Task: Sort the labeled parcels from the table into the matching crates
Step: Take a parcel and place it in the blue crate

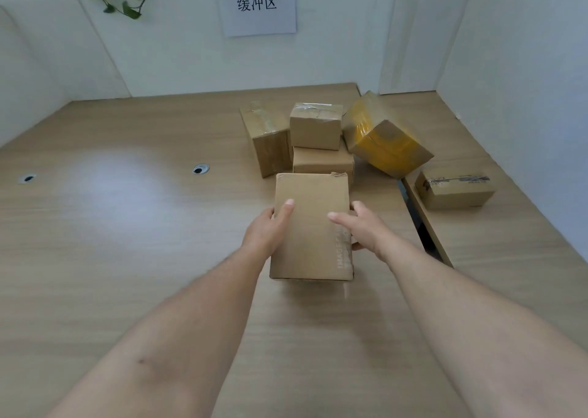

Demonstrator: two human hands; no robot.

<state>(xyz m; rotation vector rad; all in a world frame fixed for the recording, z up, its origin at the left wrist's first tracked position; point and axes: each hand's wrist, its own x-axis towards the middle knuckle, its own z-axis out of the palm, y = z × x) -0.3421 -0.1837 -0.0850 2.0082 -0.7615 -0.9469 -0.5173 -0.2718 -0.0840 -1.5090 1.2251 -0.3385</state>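
A plain brown cardboard parcel is held above the wooden table between both my hands. My left hand grips its left side with the thumb lying on the top face. My right hand grips its right side, one finger on top and the others curled round the edge. No label shows on its upper face, only faint printed letters along the right edge. Behind it stands a pile of parcels: a tall taped box, a small box stacked on a flat one, and a tilted yellow-taped box.
One more parcel with a printed strip lies on the adjoining table at the right, past a dark gap. Two cable holes sit in the tabletop at left. A paper sign hangs on the white wall. No crates are in view.
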